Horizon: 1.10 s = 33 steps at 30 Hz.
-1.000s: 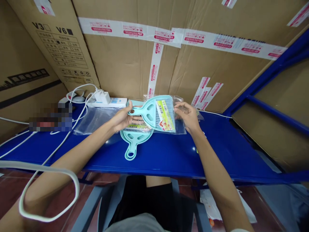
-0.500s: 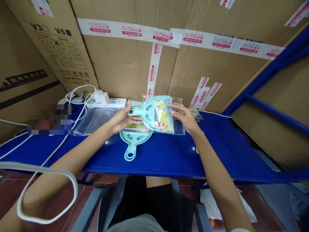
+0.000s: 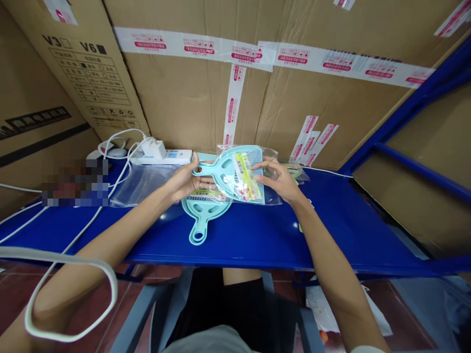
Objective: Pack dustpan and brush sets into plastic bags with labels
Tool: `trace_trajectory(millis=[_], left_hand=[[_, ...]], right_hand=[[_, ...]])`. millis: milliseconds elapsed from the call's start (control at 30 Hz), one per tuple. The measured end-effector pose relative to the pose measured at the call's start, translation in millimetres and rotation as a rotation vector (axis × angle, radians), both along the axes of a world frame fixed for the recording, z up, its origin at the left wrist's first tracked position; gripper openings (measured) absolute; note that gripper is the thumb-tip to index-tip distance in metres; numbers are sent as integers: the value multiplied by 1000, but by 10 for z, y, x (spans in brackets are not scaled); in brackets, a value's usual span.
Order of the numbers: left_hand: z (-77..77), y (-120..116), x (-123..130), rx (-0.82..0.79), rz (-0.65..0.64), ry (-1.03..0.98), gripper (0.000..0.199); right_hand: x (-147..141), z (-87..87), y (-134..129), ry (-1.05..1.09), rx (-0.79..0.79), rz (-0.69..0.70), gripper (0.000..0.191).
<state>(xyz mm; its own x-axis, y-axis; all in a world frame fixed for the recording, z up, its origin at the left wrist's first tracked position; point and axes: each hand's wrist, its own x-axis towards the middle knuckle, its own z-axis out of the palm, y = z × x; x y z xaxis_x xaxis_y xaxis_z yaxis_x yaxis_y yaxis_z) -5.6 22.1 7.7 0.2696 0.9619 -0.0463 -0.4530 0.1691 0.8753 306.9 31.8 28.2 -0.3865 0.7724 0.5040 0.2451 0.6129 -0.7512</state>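
My left hand (image 3: 187, 179) grips a light-blue dustpan (image 3: 224, 169) by its handle, thumb on top and fingers underneath. A grey-bristled brush seems nested in the pan. Over the pan's wide end lies a green-and-white printed card (image 3: 246, 176). My right hand (image 3: 279, 179) reaches in from the right, its fingertips on the card's upper right edge. Clear plastic (image 3: 272, 197) shows around the pan's right side; how far it covers the pan I cannot tell. Below, a second light-blue dustpan and brush set (image 3: 206, 211) lies on the blue table (image 3: 257, 240), handle towards me.
Clear plastic bags (image 3: 147, 184) lie to the left, below a white power strip (image 3: 178, 156) with a plug. A white cable (image 3: 112, 294) loops over my left forearm. Tall cardboard boxes (image 3: 184, 98) stand behind the table. A blue metal frame (image 3: 423, 169) rises at the right.
My right hand's fingertips have moved slightly left, further over the card. The card has shifted a little left on the pan. My left hand keeps its grip on the handle.
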Motion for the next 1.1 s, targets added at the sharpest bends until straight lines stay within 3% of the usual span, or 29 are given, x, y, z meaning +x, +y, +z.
trace_trajectory(millis=[233,467,700,867,1100], left_hand=[[6,17,-16,-8,-11,-20,62],[-53,22,4,15,-7,32,59],[-112,42,0,-1,-17,20,57],[-101,48,5,-31,23,9,59],[-118,-10,65,34,-27,81,59]], right_hand=[[-56,16,-50,54,-48,17,27],[-172,-56,-76,238,-383,-115,40],[-181,-83,-52,349,-527,-151,27],[-167,-33,-61,376,-505,-211,34],[-234,-139,-52,399,-407,-336,39]])
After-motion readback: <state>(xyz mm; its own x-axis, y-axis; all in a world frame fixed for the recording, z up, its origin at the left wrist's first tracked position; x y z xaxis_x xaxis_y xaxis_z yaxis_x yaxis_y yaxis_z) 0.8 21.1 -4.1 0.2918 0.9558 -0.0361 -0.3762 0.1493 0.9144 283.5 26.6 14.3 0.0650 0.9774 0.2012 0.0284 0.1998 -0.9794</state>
